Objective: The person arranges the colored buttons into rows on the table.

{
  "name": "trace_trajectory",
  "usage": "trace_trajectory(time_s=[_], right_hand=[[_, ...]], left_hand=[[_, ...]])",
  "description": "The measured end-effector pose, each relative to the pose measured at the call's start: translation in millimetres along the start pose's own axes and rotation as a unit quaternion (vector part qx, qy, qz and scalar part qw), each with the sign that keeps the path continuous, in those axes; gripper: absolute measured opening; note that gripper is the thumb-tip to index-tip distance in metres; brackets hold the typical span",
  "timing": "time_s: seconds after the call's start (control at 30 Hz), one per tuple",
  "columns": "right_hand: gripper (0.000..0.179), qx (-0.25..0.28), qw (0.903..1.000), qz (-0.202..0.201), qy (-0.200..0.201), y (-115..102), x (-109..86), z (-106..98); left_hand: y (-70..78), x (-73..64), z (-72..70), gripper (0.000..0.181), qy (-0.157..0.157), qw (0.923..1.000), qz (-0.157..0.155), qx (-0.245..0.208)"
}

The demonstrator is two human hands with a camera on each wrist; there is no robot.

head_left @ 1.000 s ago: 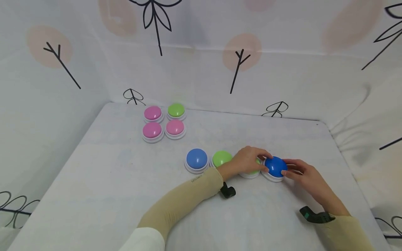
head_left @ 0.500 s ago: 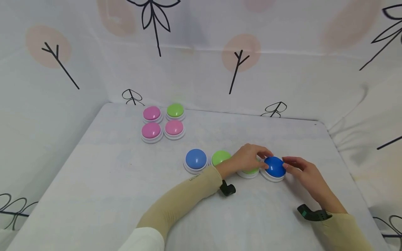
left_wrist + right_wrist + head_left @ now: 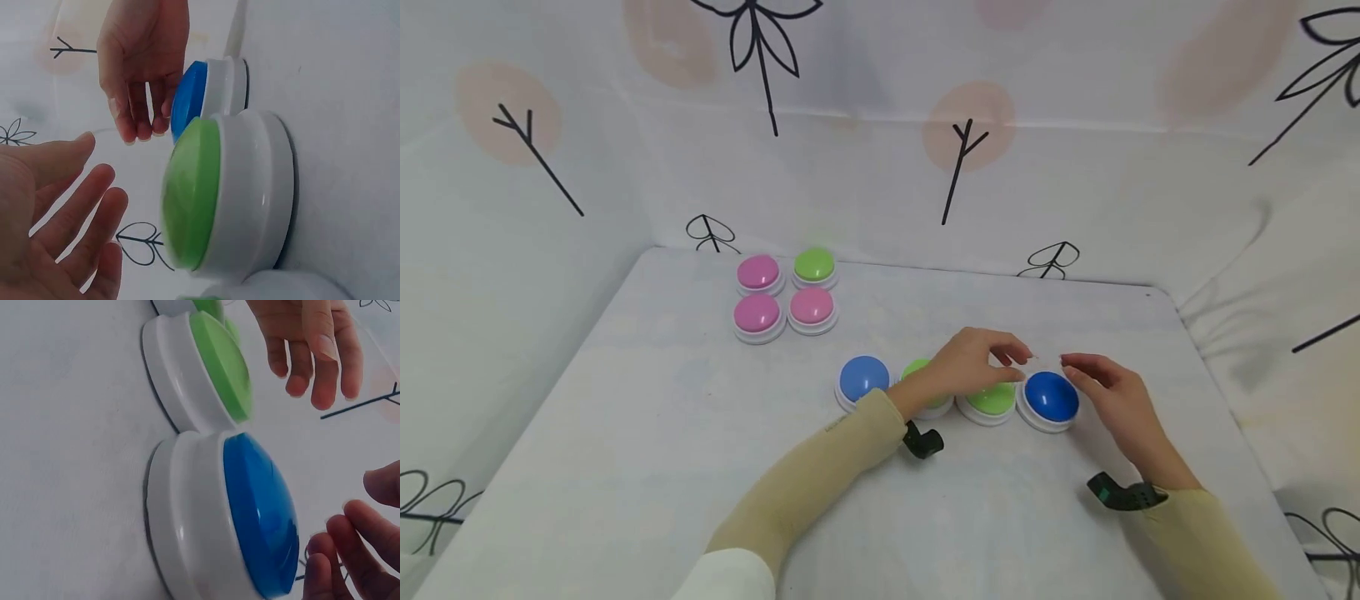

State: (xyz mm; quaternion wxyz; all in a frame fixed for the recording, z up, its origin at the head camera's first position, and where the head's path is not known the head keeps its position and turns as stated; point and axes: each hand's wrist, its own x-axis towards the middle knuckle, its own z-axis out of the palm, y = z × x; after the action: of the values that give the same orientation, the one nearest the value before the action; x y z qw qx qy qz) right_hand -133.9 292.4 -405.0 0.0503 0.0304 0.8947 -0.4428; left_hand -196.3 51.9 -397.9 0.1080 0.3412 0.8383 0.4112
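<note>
A dark blue push button [image 3: 1051, 397] on a white round base sits at the right end of a row on the table. To its left stand a green button [image 3: 992, 399], a second green button [image 3: 916, 367] partly behind my left wrist, and a lighter blue button [image 3: 863, 379]. My left hand [image 3: 977, 360] hovers over the green buttons, fingers loosely bent and holding nothing. Just right of the dark blue button, my right hand [image 3: 1108, 400] is raised with relaxed fingers. Both wrist views show a gap between fingertips and buttons.
At the back left, three pink buttons [image 3: 757, 313] and one green button [image 3: 814, 264] form a tight cluster. A patterned white cloth [image 3: 880, 183] hangs behind the white table [image 3: 700, 467].
Both hands have come off the dark blue button and lifted. The left hand has drawn back to the left and the right hand has risen slightly. The buttons stay in their row.
</note>
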Motion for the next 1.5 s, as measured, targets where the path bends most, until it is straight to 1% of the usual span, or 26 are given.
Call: trace_trajectory(time_s=[0.1,0.23,0.37,0.47,0.6,0.8,0.93,1.07,1.2,1.3,1.4,1.5], right_hand=[[0.059,0.006,0.9999,-0.011,0.002,-8.5,4.0,3.5],[0.053,0.005,0.9997,-0.023,-0.001,-20.3,9.8,10.1],[0.048,0.014,0.9988,-0.045,-0.014,-32.3,16.3,21.2],[0.043,0.033,0.9967,-0.069,-0.027,-41.5,21.7,32.9],[0.039,0.059,0.9927,-0.094,-0.047,-54.5,28.4,50.4],[0.037,0.090,0.9875,-0.100,-0.081,-74.4,38.9,78.2],[0.034,0.094,0.9845,-0.115,-0.093,-87.8,45.4,98.2],[0.031,0.098,0.9805,-0.137,-0.101,-103.4,52.3,117.3],[0.030,0.112,0.9750,-0.156,-0.112,-121.4,60.1,135.4],[0.030,0.116,0.9717,-0.166,-0.121,-135.5,65.6,148.2],[0.031,0.112,0.9708,-0.167,-0.130,-148.1,71.8,160.5],[0.031,0.116,0.9703,-0.154,-0.146,-159.6,79.4,172.0]], left_hand=[[-3.1,-7.8,-11.4,0.028,0.015,0.9997,0.006,-0.016],[-11.5,-19.5,-26.1,0.026,0.031,0.9992,0.010,-0.025],[-21.4,-32.5,-41.3,0.024,0.047,0.9983,0.013,-0.033],[-28.6,-43.0,-53.0,0.024,0.058,0.9979,0.006,-0.028],[-38.1,-58.3,-68.7,0.024,0.073,0.9971,-0.012,-0.018],[-53.9,-82.5,-92.0,0.025,0.107,0.9935,-0.040,-0.005],[-67.4,-99.1,-108.2,0.027,0.134,0.9893,-0.057,-0.004],[-81.5,-116.6,-123.2,0.029,0.160,0.9831,-0.088,0.002],[-94.7,-134.5,-136.7,0.032,0.186,0.9741,-0.129,0.007],[-102.4,-146.3,-145.9,0.033,0.199,0.9677,-0.154,0.013],[-109.9,-154.9,-154.2,0.035,0.203,0.9644,-0.168,0.027],[-115.7,-161.8,-161.0,0.035,0.211,0.9606,-0.175,0.044]])
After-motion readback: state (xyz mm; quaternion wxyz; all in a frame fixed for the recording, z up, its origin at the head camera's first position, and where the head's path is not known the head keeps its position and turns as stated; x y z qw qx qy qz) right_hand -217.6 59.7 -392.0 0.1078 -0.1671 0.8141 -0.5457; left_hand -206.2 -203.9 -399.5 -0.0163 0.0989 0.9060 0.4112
